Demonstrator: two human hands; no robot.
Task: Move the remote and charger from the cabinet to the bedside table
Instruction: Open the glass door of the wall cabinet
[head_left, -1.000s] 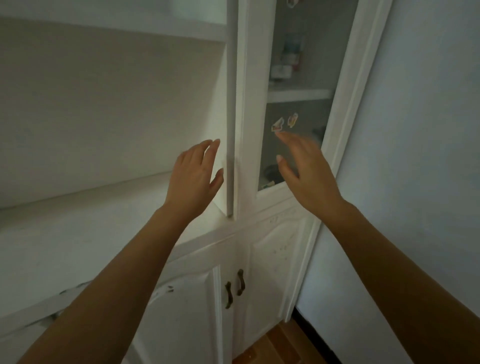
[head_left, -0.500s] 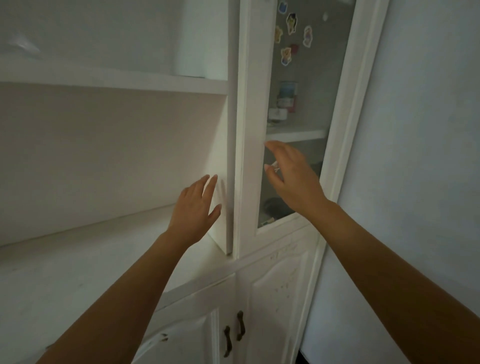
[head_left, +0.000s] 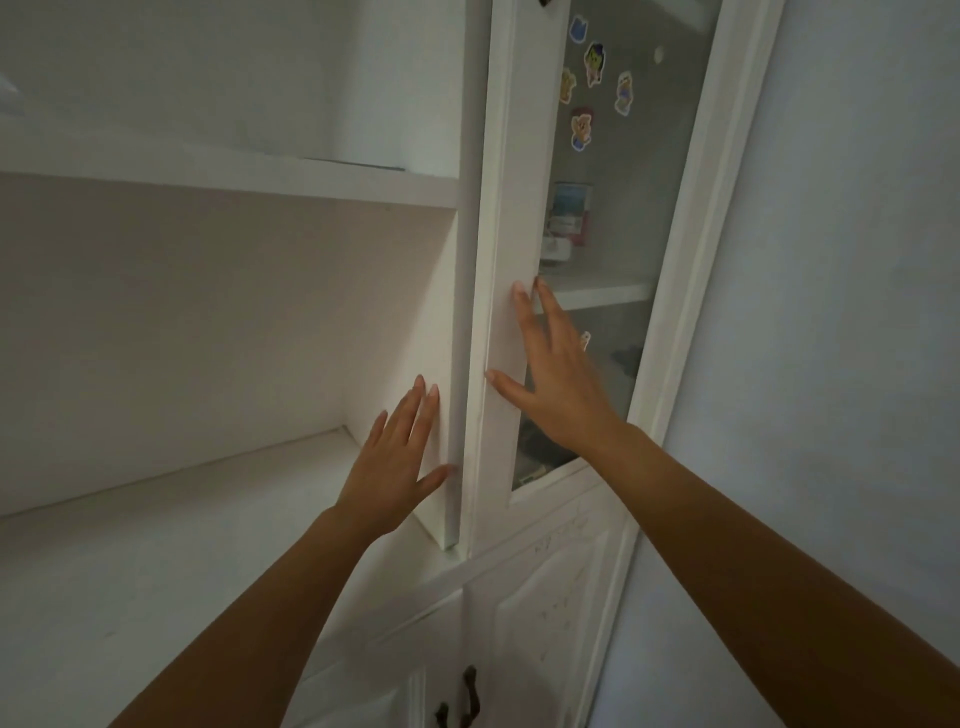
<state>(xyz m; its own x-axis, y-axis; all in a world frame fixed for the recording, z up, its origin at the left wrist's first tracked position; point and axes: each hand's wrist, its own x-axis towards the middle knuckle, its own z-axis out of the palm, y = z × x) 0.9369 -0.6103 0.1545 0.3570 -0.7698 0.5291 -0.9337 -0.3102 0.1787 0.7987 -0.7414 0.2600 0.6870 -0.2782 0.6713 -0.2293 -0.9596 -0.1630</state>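
Observation:
A white cabinet fills the view, with a narrow glass door (head_left: 608, 249) on the right that carries stickers. My right hand (head_left: 556, 384) lies flat and open on the door's white left frame, fingers spread, thumb at the frame's edge. My left hand (head_left: 397, 462) is open too, fingers straight, resting against the upright panel (head_left: 457, 338) that divides the open shelves from the glass door. Behind the glass, dark shapes (head_left: 540, 447) lie on the lower shelf; I cannot tell if they are the remote or charger.
A can (head_left: 569, 210) and a small white object stand on the upper shelf behind the glass. Open shelves (head_left: 208, 493) lie to the left. Two lower doors with dark handles (head_left: 470, 696) sit below. A plain wall (head_left: 857, 364) closes the right side.
The view has tilted upward. My right hand has moved left from the glass onto the door frame. My left hand has stayed near the upright panel.

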